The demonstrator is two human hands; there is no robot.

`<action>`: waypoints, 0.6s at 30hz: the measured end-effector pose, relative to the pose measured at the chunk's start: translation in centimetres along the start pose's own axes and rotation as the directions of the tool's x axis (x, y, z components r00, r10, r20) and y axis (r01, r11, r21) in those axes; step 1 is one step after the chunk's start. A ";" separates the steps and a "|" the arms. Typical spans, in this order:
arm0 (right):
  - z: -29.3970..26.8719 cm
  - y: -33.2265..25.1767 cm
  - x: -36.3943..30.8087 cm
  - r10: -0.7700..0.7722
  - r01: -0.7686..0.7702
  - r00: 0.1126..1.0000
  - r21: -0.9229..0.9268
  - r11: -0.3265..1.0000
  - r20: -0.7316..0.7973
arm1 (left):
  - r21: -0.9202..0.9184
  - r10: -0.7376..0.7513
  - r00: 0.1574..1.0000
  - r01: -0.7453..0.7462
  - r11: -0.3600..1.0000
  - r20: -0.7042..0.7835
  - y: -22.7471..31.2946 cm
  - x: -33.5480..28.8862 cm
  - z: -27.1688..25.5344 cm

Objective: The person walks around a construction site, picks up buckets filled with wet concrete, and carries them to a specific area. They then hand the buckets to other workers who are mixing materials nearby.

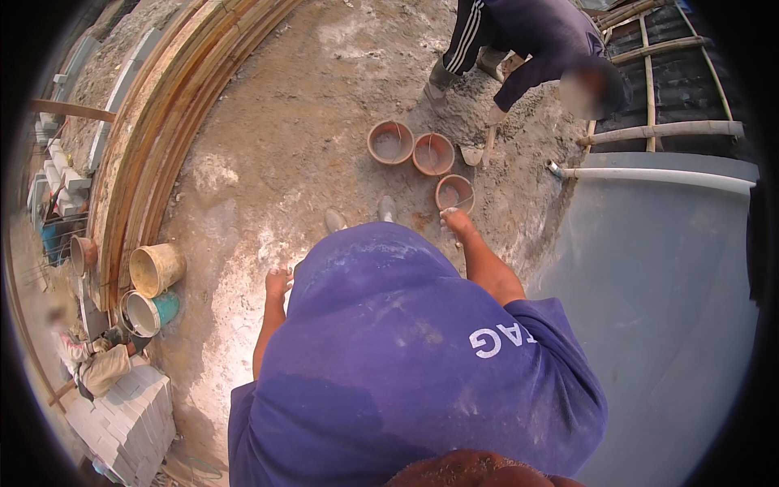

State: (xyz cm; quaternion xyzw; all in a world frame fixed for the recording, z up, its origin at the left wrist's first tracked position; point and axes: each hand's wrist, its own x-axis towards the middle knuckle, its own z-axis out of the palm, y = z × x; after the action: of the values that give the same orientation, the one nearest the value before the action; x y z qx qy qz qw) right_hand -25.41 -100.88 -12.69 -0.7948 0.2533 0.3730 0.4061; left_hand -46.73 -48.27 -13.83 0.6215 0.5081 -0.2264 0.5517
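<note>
My right hand is closed at the near rim of a small orange-brown bucket, which stands on the ground with grey material inside. Two similar buckets stand just beyond it: one close by, and another farther left, holding grey wet mix. Thin wire handles cross their tops. Down at my left side hangs my left hand, its fingers loosely bent and apart, with nothing visible in them. Across from me, a bent-over co-worker grips a shovel beside the buckets, at a heap of wet grey mortar.
Long wooden boards curve along the left. Near their end are a yellowish bucket and a teal one. Another person sits by stacked pale blocks. A large grey sheet-like surface lies right, below a bamboo frame.
</note>
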 end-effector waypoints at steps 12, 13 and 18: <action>0.2 1.9 1.3 -0.030 0.029 0.999 0.046 0.999 0.028 | -0.031 0.028 0.999 -0.027 0.999 0.025 -0.1 -0.5 0.5; 0.3 2.0 1.3 -0.021 0.020 1.000 0.048 0.999 0.015 | -0.001 0.026 0.999 -0.026 1.000 0.019 0.3 -0.8 0.5; 0.7 1.7 1.2 -0.028 0.026 0.999 0.054 0.998 0.028 | 0.012 0.014 1.000 -0.014 1.000 -0.003 -0.5 -0.7 0.0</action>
State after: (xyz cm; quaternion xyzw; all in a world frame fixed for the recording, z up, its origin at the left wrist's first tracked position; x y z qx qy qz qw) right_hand -26.14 -101.29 -14.71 -0.7816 0.2464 0.3721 0.4359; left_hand -47.41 -48.59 -13.47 0.6287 0.5033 -0.2245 0.5487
